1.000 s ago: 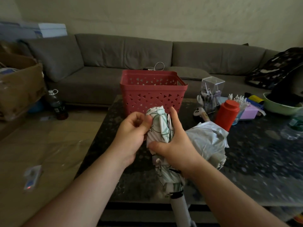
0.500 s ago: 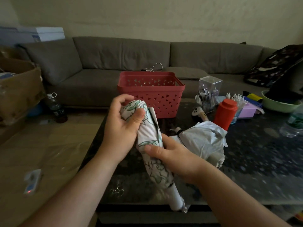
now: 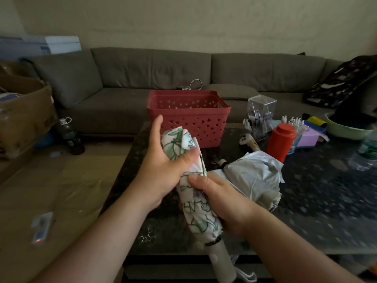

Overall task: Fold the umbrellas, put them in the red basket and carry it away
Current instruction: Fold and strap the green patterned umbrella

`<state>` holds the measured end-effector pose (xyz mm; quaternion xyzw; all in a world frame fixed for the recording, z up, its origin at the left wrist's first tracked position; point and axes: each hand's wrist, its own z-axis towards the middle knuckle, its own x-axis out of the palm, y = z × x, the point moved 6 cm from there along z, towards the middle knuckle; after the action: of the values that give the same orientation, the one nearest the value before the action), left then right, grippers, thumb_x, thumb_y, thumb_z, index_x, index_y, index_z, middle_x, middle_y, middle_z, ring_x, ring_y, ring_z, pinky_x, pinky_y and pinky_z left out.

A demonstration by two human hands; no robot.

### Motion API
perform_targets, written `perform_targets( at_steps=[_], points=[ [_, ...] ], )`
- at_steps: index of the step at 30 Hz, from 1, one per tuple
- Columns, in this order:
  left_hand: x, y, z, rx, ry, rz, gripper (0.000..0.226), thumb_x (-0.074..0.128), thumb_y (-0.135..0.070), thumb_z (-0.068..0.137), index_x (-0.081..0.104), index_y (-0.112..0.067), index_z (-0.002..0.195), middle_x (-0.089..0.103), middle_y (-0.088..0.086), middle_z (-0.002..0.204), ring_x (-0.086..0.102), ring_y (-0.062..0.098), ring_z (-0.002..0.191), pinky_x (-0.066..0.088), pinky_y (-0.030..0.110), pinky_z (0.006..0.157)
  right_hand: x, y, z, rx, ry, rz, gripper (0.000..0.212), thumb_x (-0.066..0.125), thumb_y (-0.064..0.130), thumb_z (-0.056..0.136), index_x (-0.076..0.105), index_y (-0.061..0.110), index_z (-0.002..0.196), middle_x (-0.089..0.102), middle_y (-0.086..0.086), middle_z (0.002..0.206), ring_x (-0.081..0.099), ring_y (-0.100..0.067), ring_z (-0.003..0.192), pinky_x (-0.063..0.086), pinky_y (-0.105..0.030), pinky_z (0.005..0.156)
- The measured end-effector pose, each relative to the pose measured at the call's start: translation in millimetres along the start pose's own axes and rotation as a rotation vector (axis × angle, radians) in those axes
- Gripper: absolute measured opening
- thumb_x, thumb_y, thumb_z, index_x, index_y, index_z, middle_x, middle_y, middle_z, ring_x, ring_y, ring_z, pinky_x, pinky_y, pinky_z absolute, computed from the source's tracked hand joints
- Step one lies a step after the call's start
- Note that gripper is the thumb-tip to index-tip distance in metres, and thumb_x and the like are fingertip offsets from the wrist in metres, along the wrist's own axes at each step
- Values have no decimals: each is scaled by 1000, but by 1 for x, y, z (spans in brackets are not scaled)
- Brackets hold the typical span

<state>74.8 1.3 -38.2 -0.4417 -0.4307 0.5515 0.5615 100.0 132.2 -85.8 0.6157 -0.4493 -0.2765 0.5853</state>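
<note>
I hold a white umbrella with green leaf print [image 3: 195, 213] tilted over the near edge of the dark table, its pale handle pointing down toward me. My left hand [image 3: 163, 166] wraps the upper end of its canopy, thumb pressed across the fabric and index finger raised. My right hand [image 3: 220, 197] grips the middle of the rolled canopy. A second, grey-white umbrella [image 3: 255, 176] lies loosely gathered on the table just right of my hands. The red basket [image 3: 204, 127] stands empty behind them at the table's far edge.
A red bottle [image 3: 280, 139], a clear pen holder [image 3: 260, 117], a purple box [image 3: 308, 137] and a green bowl [image 3: 344, 129] crowd the table's right side. A grey sofa [image 3: 114, 78] runs behind. A cardboard box [image 3: 22, 115] and a dark bottle [image 3: 70, 135] sit at left.
The umbrella has tilted further, top leaning left and handle toward me. My left hand has shifted around the canopy top, index finger now lifted; my right hand slid lower on the roll.
</note>
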Motion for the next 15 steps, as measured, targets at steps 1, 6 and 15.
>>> perform_targets(
  at_steps=[1, 6, 15],
  points=[
    [-2, -2, 0, 32, -40, -6, 119, 88, -49, 63, 15, -63, 156, 52, -13, 155, 62, 5, 131, 52, 46, 111, 2, 1, -1, -12, 14, 14, 45, 65, 40, 89, 67, 9, 121, 75, -12, 96, 73, -23, 85, 60, -36, 75],
    [-6, -11, -3, 163, -70, -138, 93, 74, -26, 90, 18, -63, 154, 55, -9, 153, 63, 9, 132, 54, 41, 108, 5, 5, -6, 17, 165, 63, 63, 78, 31, 86, 52, 28, 143, 70, -23, 124, 71, -40, 95, 63, -48, 75],
    [-7, 0, 7, -78, -139, -345, 111, 81, -51, 81, 5, -57, 162, 60, -5, 144, 67, 25, 126, 52, 56, 109, -10, 27, -9, -356, -511, -1117, 94, 69, 53, 90, 2, 59, 156, 63, 14, 121, 68, -14, 101, 60, -42, 82]
  ],
)
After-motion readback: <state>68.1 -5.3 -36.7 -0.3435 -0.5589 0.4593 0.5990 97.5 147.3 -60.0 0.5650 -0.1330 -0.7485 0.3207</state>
